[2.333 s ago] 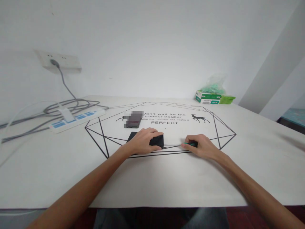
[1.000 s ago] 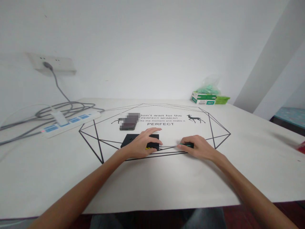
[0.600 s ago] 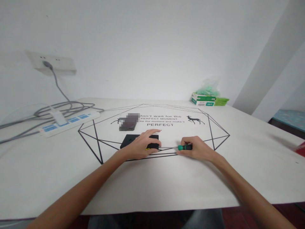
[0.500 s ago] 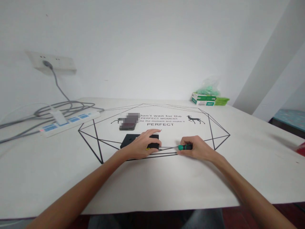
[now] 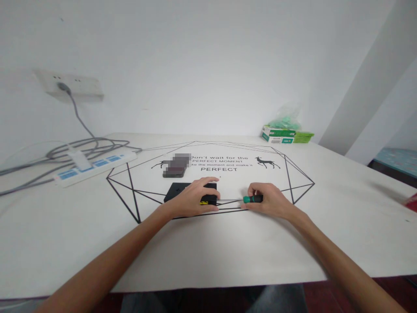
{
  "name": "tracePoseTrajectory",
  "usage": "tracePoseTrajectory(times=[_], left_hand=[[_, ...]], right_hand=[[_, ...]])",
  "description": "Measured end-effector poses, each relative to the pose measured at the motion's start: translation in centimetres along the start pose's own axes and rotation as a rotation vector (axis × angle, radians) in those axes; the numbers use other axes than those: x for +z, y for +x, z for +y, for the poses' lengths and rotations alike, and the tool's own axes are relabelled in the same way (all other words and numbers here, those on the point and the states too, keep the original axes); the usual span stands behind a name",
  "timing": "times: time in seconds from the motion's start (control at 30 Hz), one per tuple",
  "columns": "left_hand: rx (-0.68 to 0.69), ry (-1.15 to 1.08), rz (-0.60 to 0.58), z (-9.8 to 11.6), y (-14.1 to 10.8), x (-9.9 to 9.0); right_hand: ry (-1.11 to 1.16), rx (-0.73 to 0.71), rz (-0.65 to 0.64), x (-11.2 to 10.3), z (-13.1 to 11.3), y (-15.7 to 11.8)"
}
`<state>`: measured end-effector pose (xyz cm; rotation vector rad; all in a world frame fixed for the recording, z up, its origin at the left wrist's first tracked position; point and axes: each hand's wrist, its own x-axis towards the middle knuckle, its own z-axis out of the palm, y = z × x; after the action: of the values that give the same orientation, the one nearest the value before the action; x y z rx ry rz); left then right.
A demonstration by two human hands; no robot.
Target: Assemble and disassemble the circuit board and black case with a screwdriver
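A flat black box point(image 5: 176, 190) with a yellow mark on its front side lies on the white table point(image 5: 202, 256). My left hand point(image 5: 192, 198) rests over the right part of the box, its fingers around that end. In my right hand point(image 5: 267, 200) is a screwdriver point(image 5: 253, 199) with a green and black handle, gripped between thumb and fingers. Its thin shaft lies level and points left, reaching the right end of the box near my left fingertips. The exact spot where the tip meets the box is too small to tell.
Behind the box lies a dark, partly blurred device point(image 5: 176, 169). A white power strip point(image 5: 97, 167) and grey cables point(image 5: 71, 152) are at the left. Green and white boxes point(image 5: 280, 134) with a plastic bag point(image 5: 286, 117) stand at the back right.
The lower fingertips of my left hand have moved slightly down from the box's side, showing more of the yellow mark. My right hand still holds the screwdriver, nearly unmoved.
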<state>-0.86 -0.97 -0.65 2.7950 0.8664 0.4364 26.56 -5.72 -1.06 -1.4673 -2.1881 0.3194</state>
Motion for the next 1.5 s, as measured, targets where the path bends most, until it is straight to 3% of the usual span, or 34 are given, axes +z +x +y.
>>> tracePoseTrajectory(times=[0.13, 0.83, 1.23, 1.5], left_hand=[[0.008, -0.008, 0.001, -0.2, 0.1, 0.1], [0.021, -0.076, 0.073, 0.1, 0.1, 0.1], [-0.023, -0.183, 0.228, 0.3, 0.6, 0.4], [-0.077, -0.020, 0.228, -1.3, 4.1, -0.4]], right_hand=[[-0.016, 0.025, -0.035, 0.0, -0.3, -0.1], [0.025, -0.004, 0.046, -0.3, -0.5, -0.1], [0.057, 0.008, 0.088, -0.6, -0.5, 0.0], [0.012, 0.095, 0.261, -1.0, 0.0, 0.1]])
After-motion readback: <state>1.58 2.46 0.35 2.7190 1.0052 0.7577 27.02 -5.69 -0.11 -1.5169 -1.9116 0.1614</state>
